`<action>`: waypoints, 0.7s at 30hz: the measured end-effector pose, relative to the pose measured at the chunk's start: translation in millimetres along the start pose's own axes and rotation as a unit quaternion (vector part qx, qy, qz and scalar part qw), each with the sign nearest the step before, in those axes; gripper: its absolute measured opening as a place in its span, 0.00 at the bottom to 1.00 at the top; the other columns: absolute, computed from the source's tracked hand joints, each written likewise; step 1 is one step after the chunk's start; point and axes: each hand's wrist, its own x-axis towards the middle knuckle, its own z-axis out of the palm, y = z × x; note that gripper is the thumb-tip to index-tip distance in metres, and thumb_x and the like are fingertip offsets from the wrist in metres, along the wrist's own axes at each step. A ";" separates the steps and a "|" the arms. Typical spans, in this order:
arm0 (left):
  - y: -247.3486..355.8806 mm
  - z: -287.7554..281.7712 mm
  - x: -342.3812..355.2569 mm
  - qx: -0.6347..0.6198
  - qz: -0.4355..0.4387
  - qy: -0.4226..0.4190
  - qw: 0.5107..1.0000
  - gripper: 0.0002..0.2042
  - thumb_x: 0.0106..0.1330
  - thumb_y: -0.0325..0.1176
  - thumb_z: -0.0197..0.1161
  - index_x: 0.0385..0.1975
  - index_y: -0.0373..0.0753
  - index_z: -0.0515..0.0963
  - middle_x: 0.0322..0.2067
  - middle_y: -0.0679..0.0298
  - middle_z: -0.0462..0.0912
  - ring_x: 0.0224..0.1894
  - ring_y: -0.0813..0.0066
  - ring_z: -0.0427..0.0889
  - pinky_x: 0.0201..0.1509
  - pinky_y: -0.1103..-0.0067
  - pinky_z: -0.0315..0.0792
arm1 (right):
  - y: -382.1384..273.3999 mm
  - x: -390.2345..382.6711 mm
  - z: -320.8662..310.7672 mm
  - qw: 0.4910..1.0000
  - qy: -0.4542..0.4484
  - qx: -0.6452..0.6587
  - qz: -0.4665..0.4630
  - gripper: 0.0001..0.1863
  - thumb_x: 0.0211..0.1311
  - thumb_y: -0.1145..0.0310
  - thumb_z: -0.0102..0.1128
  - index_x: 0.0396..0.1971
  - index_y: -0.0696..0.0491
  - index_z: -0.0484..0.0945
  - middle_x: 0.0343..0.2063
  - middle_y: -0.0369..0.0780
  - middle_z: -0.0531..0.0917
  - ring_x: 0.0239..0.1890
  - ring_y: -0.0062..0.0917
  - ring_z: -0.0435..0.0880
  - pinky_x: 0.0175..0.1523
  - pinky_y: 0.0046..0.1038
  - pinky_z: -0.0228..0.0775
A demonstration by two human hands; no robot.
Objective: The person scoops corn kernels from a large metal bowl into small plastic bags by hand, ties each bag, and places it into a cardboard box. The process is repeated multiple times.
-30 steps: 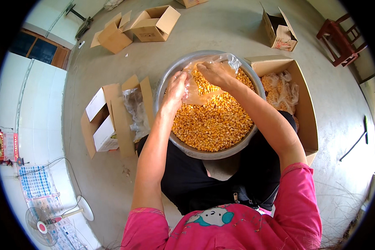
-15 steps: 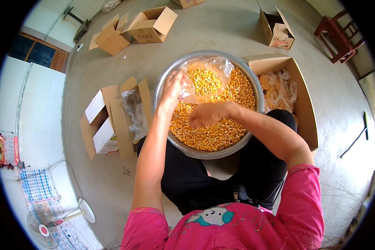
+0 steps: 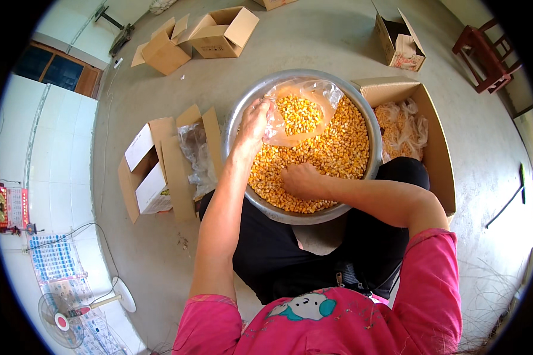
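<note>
A wide metal basin full of loose yellow corn kernels sits in front of me, against my legs. My left hand grips the near-left edge of a clear plastic bag, which lies open-mouthed on the corn at the basin's far side with kernels inside. Below the bag, my right hand is pushed into the loose corn, its fingers curled and partly buried among the kernels.
At the right of the basin stands a cardboard box with bags of corn. On the left, another carton holds empty clear bags. Further cartons and a red wooden chair are farther back; a fan is at lower left.
My right hand has moved down and slightly right, from a blur above the corn into the kernels. The left hand still holds the bag. The whole view has shifted slightly.
</note>
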 end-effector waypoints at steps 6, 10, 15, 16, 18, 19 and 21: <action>3.4 3.3 -1.3 -0.009 -0.006 0.001 1.000 0.08 0.69 0.33 0.52 0.29 0.39 0.75 0.21 0.73 0.69 0.22 0.87 0.65 0.23 0.88 0.61 | -4.1 -1.6 10.0 0.996 0.079 0.021 -0.038 0.07 0.58 0.70 0.51 0.29 0.58 0.76 0.26 0.48 0.83 0.31 0.40 0.85 0.32 0.40 0.76; -2.8 -3.7 3.8 0.011 0.006 -0.018 1.000 0.08 0.68 0.35 0.51 0.30 0.39 0.74 0.25 0.71 0.71 0.26 0.85 0.66 0.26 0.87 0.63 | -1.6 0.9 4.5 0.996 0.051 0.033 -0.063 0.08 0.60 0.69 0.49 0.31 0.59 0.71 0.24 0.50 0.81 0.29 0.44 0.83 0.32 0.43 0.74; -6.9 -6.7 5.1 0.018 0.013 -0.018 1.000 0.09 0.68 0.35 0.50 0.29 0.40 0.74 0.26 0.71 0.70 0.28 0.85 0.67 0.27 0.87 0.63 | -9.1 2.5 -6.0 0.997 0.057 0.046 -0.038 0.08 0.60 0.70 0.49 0.32 0.59 0.75 0.26 0.50 0.83 0.31 0.43 0.84 0.33 0.42 0.76; -5.9 -6.1 4.2 0.020 0.013 -0.017 1.000 0.09 0.68 0.35 0.50 0.29 0.40 0.74 0.26 0.71 0.70 0.27 0.85 0.66 0.27 0.87 0.63 | -9.7 1.8 -6.6 0.996 0.059 0.051 -0.032 0.09 0.60 0.70 0.48 0.32 0.59 0.75 0.26 0.50 0.83 0.31 0.43 0.84 0.34 0.42 0.76; -4.1 -6.0 3.3 0.020 0.010 -0.020 1.000 0.08 0.68 0.35 0.50 0.30 0.40 0.73 0.25 0.71 0.70 0.27 0.85 0.66 0.27 0.87 0.63 | -11.2 0.6 -7.6 0.996 0.063 0.062 -0.022 0.10 0.60 0.69 0.47 0.31 0.60 0.76 0.26 0.50 0.83 0.32 0.43 0.84 0.35 0.43 0.76; -3.4 -6.6 3.4 0.018 0.007 -0.024 1.000 0.08 0.68 0.36 0.50 0.30 0.40 0.73 0.25 0.71 0.69 0.27 0.85 0.66 0.27 0.86 0.63 | -11.5 0.9 -8.1 0.996 0.054 0.063 -0.023 0.10 0.60 0.69 0.47 0.31 0.59 0.76 0.27 0.50 0.83 0.32 0.44 0.84 0.35 0.43 0.75; -2.0 -5.8 3.3 0.011 -0.003 -0.028 1.000 0.08 0.68 0.36 0.51 0.32 0.39 0.73 0.25 0.71 0.69 0.27 0.85 0.66 0.26 0.86 0.63 | -11.4 1.7 -10.0 0.997 0.034 0.065 -0.023 0.11 0.60 0.68 0.48 0.31 0.59 0.77 0.28 0.50 0.83 0.32 0.45 0.84 0.36 0.43 0.75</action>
